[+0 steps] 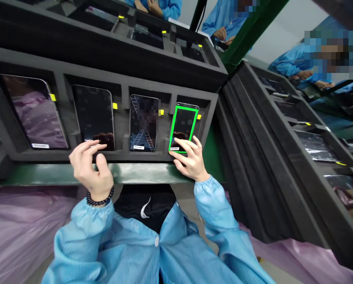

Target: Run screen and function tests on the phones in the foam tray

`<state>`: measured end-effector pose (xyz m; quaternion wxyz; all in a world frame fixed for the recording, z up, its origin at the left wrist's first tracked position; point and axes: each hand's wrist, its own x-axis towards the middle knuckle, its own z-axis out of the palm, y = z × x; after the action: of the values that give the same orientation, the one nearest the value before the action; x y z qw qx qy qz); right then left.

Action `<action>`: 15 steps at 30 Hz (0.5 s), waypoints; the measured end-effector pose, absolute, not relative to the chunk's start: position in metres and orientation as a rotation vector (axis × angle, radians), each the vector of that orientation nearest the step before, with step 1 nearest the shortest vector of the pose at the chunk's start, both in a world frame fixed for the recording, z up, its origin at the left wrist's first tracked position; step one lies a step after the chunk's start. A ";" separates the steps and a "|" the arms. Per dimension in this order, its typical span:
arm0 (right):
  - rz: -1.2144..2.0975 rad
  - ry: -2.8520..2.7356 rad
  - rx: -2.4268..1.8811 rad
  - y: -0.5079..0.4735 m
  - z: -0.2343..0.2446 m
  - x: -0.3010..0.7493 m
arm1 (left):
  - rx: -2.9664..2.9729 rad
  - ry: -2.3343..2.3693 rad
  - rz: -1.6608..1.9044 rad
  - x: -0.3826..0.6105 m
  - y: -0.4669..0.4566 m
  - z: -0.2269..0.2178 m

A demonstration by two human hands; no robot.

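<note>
Green-framed phone (183, 127): lower corner hidden under right hand (190, 157) fingers; left hand (90, 167) loosely curled, holding nothing.

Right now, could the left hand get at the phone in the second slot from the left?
Probably yes. The left hand hovers just below that phone, fingertips near its lower edge, with nothing between them. The phone lies face-up in an open slot of the dark foam tray. The right hand is busy at the green-bordered phone.

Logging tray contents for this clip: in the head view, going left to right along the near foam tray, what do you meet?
Purple-tinted phone → dark phone under the left hand → phone showing a picture → green-bordered phone touched by the right hand.
</note>
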<state>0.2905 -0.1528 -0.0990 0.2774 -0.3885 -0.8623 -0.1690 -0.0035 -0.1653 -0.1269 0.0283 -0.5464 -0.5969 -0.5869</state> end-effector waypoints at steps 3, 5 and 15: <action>-0.499 -2.179 -1.131 -0.152 -0.100 0.291 | -1.683 -1.825 -1.820 -0.004 -0.166 -0.127; -0.517 -2.040 -1.225 -0.151 -0.101 0.292 | -1.680 -1.824 -1.810 -0.004 -0.167 -0.128; -0.534 -1.966 -1.433 -0.150 -0.105 0.293 | -1.687 -1.834 -1.908 -0.002 -0.170 -0.118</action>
<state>0.2935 -0.1503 -0.1049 0.3197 -0.5449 -0.7481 -0.2030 -0.0022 -0.1702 -0.1181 0.0017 -0.5377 -0.5843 -0.6079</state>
